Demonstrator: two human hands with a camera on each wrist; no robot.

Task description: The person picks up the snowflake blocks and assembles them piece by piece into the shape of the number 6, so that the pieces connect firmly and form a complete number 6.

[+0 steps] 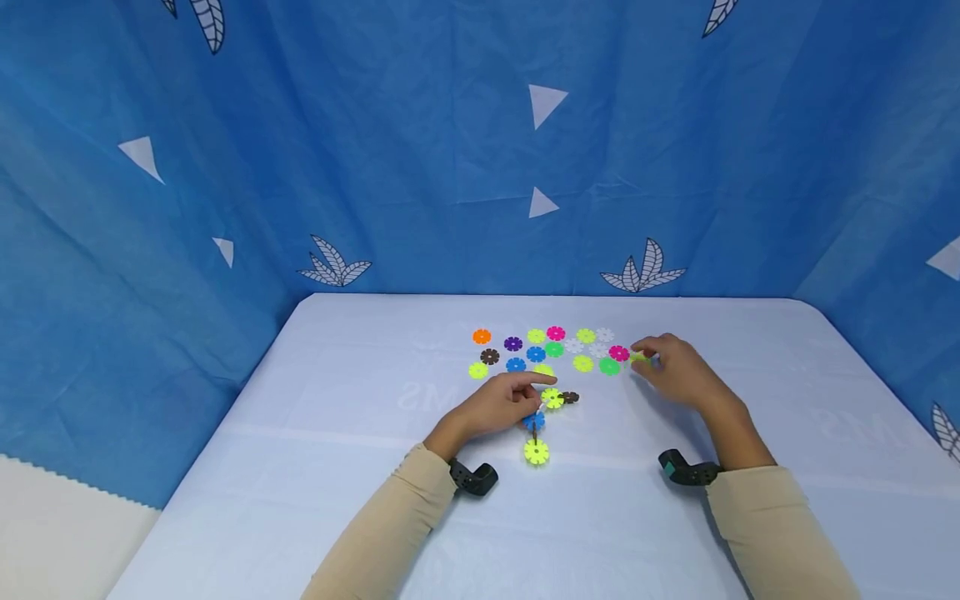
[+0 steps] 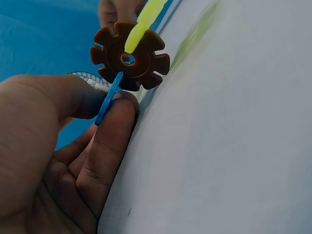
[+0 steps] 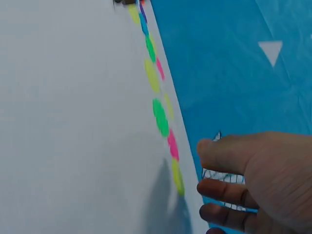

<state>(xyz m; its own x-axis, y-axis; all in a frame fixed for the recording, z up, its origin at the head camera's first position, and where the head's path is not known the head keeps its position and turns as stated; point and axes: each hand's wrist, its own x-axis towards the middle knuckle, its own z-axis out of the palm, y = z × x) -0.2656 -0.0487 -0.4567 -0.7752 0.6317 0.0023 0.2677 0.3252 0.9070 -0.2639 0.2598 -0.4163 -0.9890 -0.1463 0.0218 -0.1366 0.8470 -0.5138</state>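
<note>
Here's the yellow disc, flat on the bench right at the fingertips of the right hand, clearly the nearer, its grip parted and empty! Well apart, the left hand pinches the blue disc in a joined chain

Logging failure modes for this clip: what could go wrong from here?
1. Joint slip: the left hand pinches a blue disc slotted with a brown disc; a twist might work that joint loose.
2. Stray nudge: the right hand is by the end yellow disc, close beside a pink disc; its fingertips could knock either out of place.
</note>
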